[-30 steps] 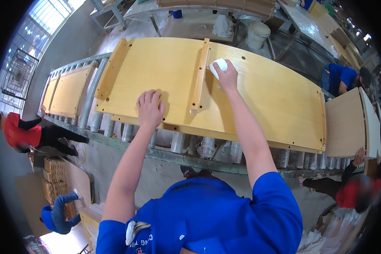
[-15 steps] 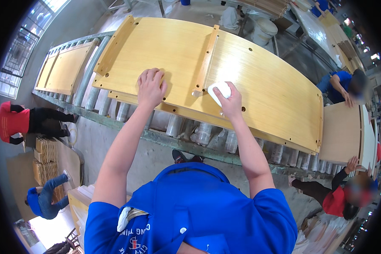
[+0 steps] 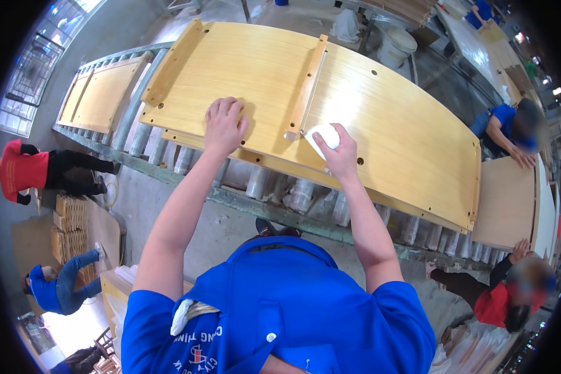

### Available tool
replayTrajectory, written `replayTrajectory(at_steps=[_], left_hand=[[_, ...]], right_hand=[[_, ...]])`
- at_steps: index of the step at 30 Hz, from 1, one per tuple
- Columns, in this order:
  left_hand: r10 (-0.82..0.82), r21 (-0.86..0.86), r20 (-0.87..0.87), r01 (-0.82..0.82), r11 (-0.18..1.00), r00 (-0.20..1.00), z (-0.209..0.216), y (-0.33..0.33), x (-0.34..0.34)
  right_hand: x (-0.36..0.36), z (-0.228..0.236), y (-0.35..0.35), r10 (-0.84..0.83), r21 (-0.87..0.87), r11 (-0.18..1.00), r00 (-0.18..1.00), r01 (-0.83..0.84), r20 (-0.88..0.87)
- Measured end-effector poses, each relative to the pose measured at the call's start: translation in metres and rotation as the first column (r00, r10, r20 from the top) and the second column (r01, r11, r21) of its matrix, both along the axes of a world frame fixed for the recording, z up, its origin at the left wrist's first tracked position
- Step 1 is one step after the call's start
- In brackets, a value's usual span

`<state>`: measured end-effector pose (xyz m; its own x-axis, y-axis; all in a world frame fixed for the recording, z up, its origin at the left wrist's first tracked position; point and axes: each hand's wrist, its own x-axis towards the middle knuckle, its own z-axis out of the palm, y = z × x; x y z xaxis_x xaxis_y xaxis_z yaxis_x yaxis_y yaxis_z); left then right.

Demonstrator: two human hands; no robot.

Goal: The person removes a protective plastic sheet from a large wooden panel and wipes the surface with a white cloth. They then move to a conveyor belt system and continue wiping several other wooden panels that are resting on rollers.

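A long yellow wooden panel [image 3: 243, 68] lies across the rollers, stacked on another panel whose near edge shows below it. It carries a raised end strip on the left and a wooden crossbar [image 3: 307, 87] near its middle, with several dark holes along the edges. My left hand [image 3: 224, 126] rests on the panel's near left part, fingers slightly bent and spread, holding nothing. Just right of the crossbar's near end, my right hand [image 3: 341, 154] grips a white cloth pad [image 3: 323, 141] against the surface. Whether the pad is folded cloth or foam, I cannot tell.
A roller conveyor [image 3: 255, 181] runs beneath the panels. Another framed panel [image 3: 103, 93] lies farther left on it. At right, two people handle a pale board [image 3: 505, 196]. A white bucket [image 3: 397, 47] stands beyond the conveyor; stacked wood [image 3: 71, 227] stands at left.
The right hand has shifted slightly, tilting the white pad by the crossbar's end. My left hand stays in place on the panel. The whole view has shifted a little.
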<state>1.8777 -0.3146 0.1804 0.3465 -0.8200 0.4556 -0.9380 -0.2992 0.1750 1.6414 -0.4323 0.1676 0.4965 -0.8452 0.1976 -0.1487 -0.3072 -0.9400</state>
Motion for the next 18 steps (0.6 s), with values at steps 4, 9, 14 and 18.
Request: replayTrajectory(at_steps=[4,9,14,18], left_hand=[[0.004,0.017,-0.016,-0.004,1.000,1.000,0.001,0.005,0.003],[-0.062,-0.090,-0.023,0.059,0.994,0.998,0.003,0.014,0.013],[0.003,-0.464,-0.157,-0.076,0.883,0.988,0.020,0.054,0.054],[0.322,-0.560,-0.372,-0.488,0.670,0.870,0.000,0.117,0.134]], right_hand=[[-0.005,0.007,0.012,0.039,-0.050,0.998,0.997,-0.042,-0.065],[-0.006,0.012,0.030,0.153,-0.078,0.983,0.980,-0.164,-0.126],[-0.022,0.018,0.018,-0.135,0.688,0.568,0.774,-0.452,0.619],[0.041,0.058,0.032,0.044,0.482,0.556,0.603,-0.677,0.797]])
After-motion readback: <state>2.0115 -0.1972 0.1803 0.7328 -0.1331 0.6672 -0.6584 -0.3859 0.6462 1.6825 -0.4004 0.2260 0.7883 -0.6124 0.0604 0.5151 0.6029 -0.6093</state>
